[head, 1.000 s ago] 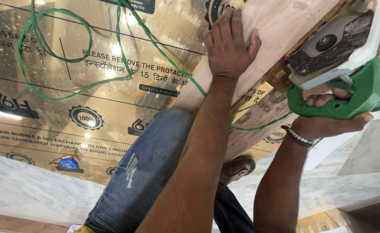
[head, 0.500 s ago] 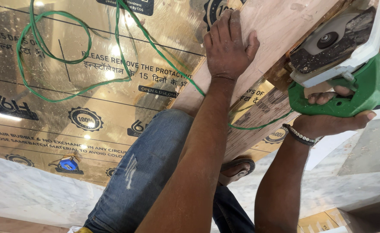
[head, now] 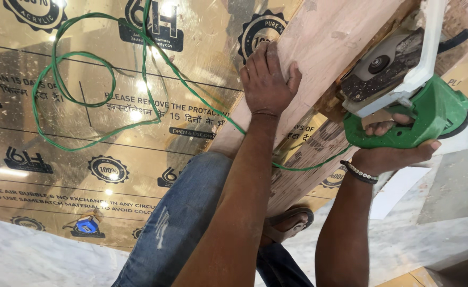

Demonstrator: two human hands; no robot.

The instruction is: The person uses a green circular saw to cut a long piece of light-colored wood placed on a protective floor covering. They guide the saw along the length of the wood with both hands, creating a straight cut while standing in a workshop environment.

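Our right hand [head: 390, 154] grips the green circular saw [head: 409, 101], which sits at the right end of the wooden board [head: 319, 69]. Our left hand [head: 267, 79] presses flat, fingers spread, on the board just left of the saw; the board's long axis runs from near-left to far-right.

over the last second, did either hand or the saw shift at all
Hardly anything changed. The right hand keeps its grip on the green power saw, which sits at the same spot on the wooden board, at most a slight nudge. The left hand stays pressed flat on the board. The green cord lies looped as before on the gold mirrored sheet, and nothing was let go.
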